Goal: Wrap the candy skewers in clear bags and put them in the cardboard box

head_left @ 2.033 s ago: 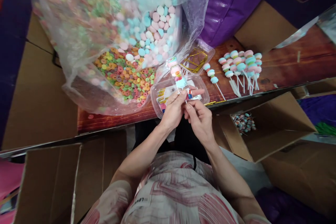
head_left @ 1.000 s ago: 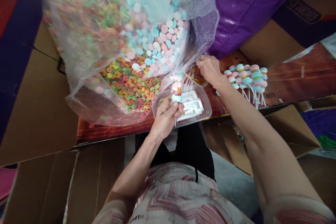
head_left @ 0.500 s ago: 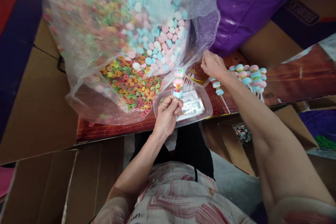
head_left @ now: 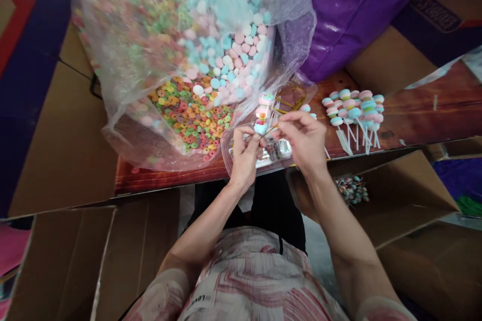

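Observation:
My left hand [head_left: 244, 156] is closed around the gathered base of a clear-wrapped candy skewer [head_left: 264, 110], which stands upright with pink, white and blue pieces and coloured rings. In my right hand [head_left: 307, 141], thumb and fingers pinch a thin gold twist tie [head_left: 270, 129]. Its far end meets the wrapped base at my left fingertips. Below both hands sits a clear plastic tub [head_left: 227, 149] with printed clear wrappers [head_left: 280, 150] in it. More gold twist ties [head_left: 291, 100] lie just behind, partly in clear plastic. White sticks beside them are mostly hidden.
A large clear bag [head_left: 124, 130] of ring candies [head_left: 188, 115] and pastel candies [head_left: 233, 55] fills the table's left. Several candy skewers [head_left: 356, 105] lie to the right. Below the edge, an open cardboard box [head_left: 410, 190] holds candy skewers. A purple bag [head_left: 350, 5] stands behind.
My right hand has come from the pile of gold ties to my left hand, bringing one twist tie to the skewer's base. My left hand still grips the wrapped skewer.

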### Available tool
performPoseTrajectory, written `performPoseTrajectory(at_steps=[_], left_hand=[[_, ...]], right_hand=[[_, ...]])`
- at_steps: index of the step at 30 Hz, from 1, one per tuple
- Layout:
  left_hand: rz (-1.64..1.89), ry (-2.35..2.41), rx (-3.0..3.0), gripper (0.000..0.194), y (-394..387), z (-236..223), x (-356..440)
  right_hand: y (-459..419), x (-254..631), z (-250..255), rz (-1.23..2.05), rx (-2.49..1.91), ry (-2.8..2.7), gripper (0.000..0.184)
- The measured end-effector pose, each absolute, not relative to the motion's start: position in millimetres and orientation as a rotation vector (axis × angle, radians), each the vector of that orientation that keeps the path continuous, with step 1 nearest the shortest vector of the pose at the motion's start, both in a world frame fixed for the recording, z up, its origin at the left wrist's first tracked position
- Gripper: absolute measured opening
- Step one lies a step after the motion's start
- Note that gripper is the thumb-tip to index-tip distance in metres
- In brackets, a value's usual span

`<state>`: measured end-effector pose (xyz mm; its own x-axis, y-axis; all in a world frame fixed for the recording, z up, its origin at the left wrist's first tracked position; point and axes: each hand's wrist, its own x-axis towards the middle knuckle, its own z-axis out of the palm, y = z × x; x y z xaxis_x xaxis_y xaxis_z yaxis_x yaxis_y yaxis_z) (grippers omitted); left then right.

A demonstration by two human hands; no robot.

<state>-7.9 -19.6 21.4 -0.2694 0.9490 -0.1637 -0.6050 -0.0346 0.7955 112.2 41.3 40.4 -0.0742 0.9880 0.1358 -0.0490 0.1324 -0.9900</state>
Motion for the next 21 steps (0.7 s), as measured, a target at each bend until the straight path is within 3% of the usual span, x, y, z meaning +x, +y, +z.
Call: performPoseTrajectory(at_steps=[6, 13, 21], left_hand=[[1.623, 0.884, 0.57, 0.034, -26, 27, -4], [1.61, 0.911, 0.703, 0.023, -34, 15, -4], [1.657, 0.988, 0.816, 0.027, -31, 11, -3]], right_hand=[[-10, 101, 31, 0.943, -1.197, -1.29, 0.004], [-8, 112, 37, 1.078, -1.178, -1.359, 0.012], [-13, 111, 41, 1.102, -1.133, -1.355, 0.012]])
